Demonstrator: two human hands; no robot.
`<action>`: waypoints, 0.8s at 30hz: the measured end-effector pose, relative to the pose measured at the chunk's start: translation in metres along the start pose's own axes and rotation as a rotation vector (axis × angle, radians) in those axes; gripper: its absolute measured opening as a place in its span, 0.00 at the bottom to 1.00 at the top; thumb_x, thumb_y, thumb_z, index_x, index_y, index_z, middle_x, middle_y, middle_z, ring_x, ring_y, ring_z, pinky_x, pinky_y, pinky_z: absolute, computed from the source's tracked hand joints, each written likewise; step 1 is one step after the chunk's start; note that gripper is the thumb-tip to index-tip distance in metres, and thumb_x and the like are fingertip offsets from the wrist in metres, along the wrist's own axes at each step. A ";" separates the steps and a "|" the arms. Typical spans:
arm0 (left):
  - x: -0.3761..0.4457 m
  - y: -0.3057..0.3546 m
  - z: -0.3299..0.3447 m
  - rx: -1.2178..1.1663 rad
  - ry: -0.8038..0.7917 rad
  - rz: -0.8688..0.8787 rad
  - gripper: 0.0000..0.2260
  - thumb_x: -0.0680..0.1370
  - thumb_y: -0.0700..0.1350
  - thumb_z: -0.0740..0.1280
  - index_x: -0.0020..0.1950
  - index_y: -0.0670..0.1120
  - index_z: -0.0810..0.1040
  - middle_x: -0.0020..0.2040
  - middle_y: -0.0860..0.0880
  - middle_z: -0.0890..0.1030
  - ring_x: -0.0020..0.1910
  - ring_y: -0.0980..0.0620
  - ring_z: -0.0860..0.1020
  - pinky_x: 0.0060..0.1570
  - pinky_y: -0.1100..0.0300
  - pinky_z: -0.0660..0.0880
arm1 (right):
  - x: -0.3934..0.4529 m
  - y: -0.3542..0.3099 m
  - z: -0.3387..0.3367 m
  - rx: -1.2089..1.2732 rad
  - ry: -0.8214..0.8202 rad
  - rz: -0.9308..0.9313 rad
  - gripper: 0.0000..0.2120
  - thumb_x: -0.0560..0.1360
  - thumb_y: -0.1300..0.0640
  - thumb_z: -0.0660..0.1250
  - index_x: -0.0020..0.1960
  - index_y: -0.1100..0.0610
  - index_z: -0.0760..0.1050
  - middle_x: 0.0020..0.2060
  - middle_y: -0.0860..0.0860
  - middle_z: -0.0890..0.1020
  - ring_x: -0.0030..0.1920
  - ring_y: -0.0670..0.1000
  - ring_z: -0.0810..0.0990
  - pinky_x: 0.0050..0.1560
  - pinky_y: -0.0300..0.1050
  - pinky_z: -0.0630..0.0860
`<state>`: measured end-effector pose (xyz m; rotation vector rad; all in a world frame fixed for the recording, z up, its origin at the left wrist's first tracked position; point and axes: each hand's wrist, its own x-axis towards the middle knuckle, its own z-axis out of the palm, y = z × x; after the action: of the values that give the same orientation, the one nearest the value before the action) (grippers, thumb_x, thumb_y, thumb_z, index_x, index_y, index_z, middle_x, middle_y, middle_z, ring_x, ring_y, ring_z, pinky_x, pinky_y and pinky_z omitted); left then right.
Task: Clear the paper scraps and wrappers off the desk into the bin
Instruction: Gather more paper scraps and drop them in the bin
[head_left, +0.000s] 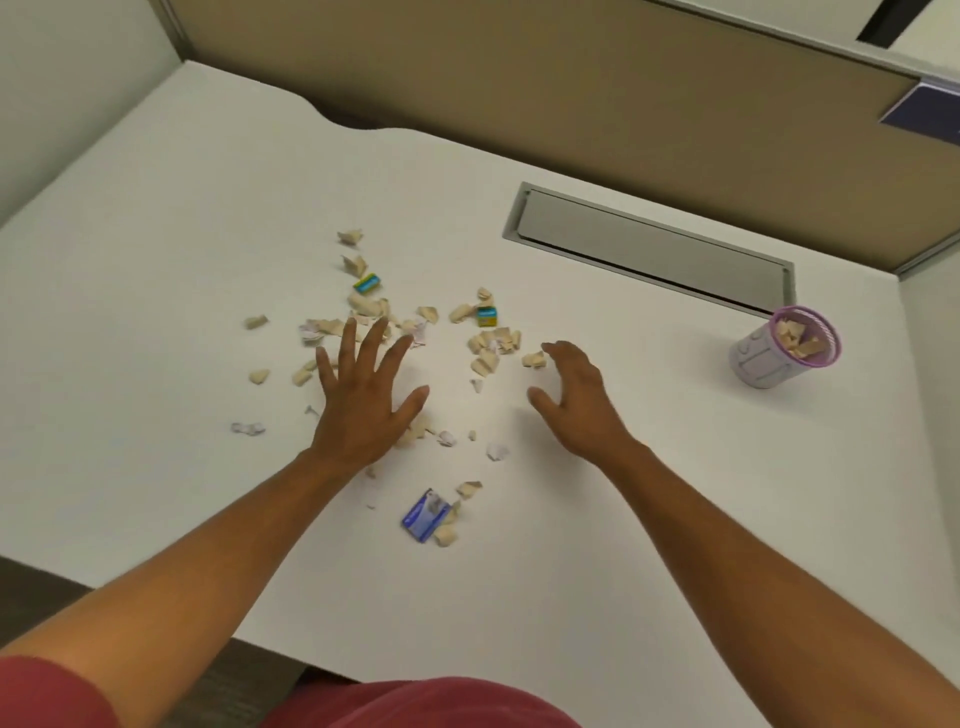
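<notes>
Several beige and white paper scraps lie scattered over the middle of the white desk. Among them are two small yellow-and-teal wrappers and a blue wrapper nearer the front edge. My left hand lies flat with fingers spread over the left part of the pile, holding nothing. My right hand hovers curved and open, its fingertips beside a beige scrap. A small lilac mesh bin stands at the right with several scraps inside.
A grey cable-tray lid is set into the desk behind the scraps. A tan partition wall runs along the back and right. The desk's front edge is close to my red-clothed body.
</notes>
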<state>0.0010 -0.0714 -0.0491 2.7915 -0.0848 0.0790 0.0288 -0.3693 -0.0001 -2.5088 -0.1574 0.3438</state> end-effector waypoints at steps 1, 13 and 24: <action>0.002 -0.011 0.000 0.035 -0.010 -0.012 0.33 0.81 0.68 0.55 0.83 0.56 0.59 0.86 0.48 0.56 0.85 0.38 0.48 0.76 0.25 0.48 | 0.006 -0.011 0.009 -0.003 -0.013 0.015 0.32 0.81 0.50 0.67 0.81 0.56 0.60 0.82 0.56 0.59 0.81 0.58 0.57 0.80 0.53 0.57; 0.033 -0.066 0.002 0.093 -0.253 0.050 0.39 0.77 0.76 0.42 0.85 0.60 0.49 0.87 0.56 0.46 0.85 0.40 0.42 0.77 0.26 0.40 | 0.009 -0.086 0.099 -0.252 0.066 0.052 0.27 0.84 0.42 0.55 0.80 0.52 0.62 0.83 0.54 0.57 0.83 0.61 0.51 0.80 0.61 0.52; 0.013 -0.099 -0.024 0.104 0.070 0.161 0.29 0.84 0.65 0.52 0.82 0.54 0.62 0.86 0.50 0.57 0.85 0.39 0.50 0.77 0.26 0.46 | 0.040 -0.136 0.101 -0.218 0.209 -0.040 0.24 0.84 0.47 0.58 0.77 0.56 0.68 0.79 0.58 0.65 0.78 0.60 0.63 0.78 0.54 0.62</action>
<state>0.0194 0.0287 -0.0594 2.8777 -0.2968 0.2261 0.0341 -0.1952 -0.0098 -2.7321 -0.1690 0.0479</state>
